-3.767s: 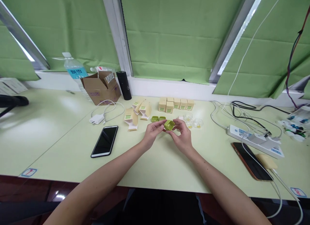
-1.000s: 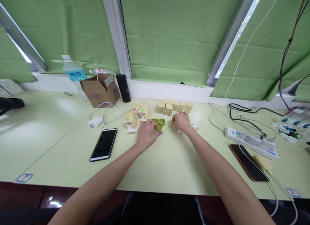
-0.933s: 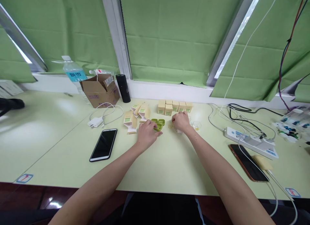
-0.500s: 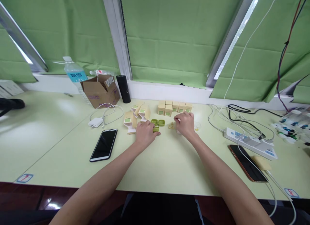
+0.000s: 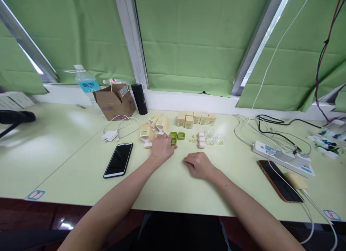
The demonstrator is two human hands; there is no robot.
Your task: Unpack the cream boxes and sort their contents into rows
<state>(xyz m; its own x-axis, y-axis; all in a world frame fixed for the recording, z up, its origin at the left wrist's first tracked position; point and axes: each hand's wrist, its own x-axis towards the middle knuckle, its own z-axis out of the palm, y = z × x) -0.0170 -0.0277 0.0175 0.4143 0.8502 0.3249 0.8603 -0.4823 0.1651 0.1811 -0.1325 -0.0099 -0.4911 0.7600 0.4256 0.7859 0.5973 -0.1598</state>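
Observation:
My left hand has its fingers curled against a small green square cup, which it partly covers. Two more green cups, one on the left and one on the right, sit just behind. On the table my right hand rests loosely closed, knuckles up, with nothing visible in it. Beyond its fingers lie tiny yellow pieces. Pale pink blocks stand in a short column, beside small clear cups, some with yellow inside.
Small tan boxes line the back. Opened tan cartons lie left of my left hand. A phone, a white charger, a cardboard box and a black bottle are leftward. A power strip and second phone are rightward.
My right hand has drawn back toward me and down to the table, uncovering the pink blocks and clear cups. My left hand stays at the green cup.

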